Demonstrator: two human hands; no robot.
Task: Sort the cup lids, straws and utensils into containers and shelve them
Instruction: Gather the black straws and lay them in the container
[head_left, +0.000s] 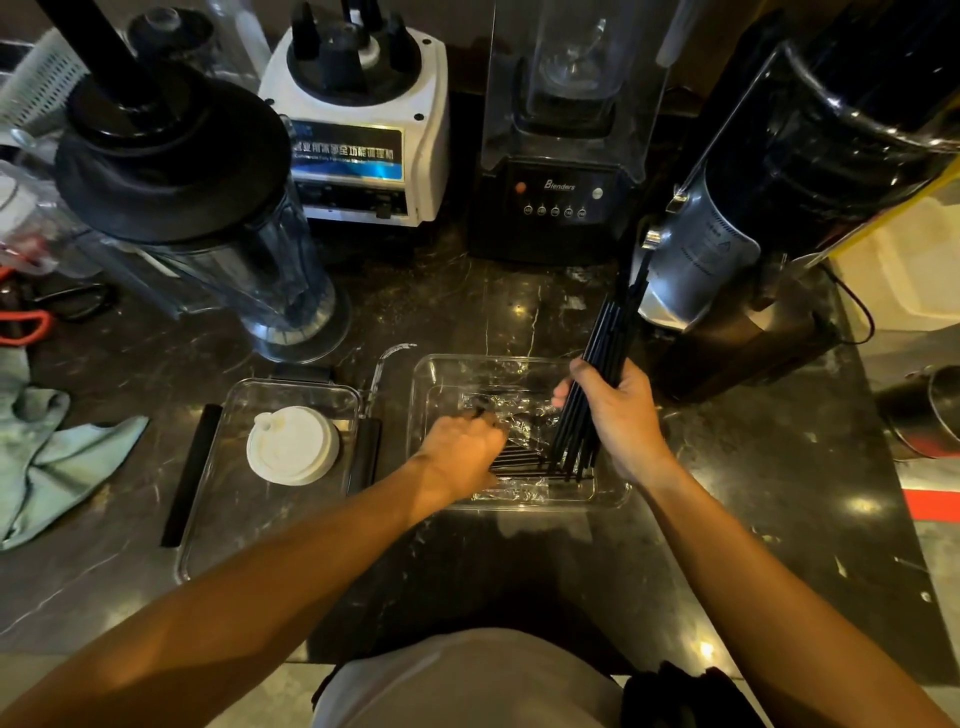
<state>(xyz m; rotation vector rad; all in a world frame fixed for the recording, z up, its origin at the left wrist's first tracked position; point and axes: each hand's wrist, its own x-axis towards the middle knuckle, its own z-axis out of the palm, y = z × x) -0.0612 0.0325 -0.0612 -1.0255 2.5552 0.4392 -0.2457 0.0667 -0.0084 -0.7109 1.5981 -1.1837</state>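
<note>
A bundle of black straws (602, 364) is clenched upright in the right hand (618, 415), loose straws (519, 460) lying crosswise at 7 o'clock under the curled left hand (462, 447), its grip hidden.

A single wide-angle head-worn view looks steeply down and forward, close over the dark marble counter (426, 312), both forearms entering from the lower frame edge, appliances bending along the top.

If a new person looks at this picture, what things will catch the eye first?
First, the right hand gripping a bundle of black straws upright over the clear container at centre, where the left hand reaches for more straws. Next, the white cup lids in the clear container to its left.
</note>
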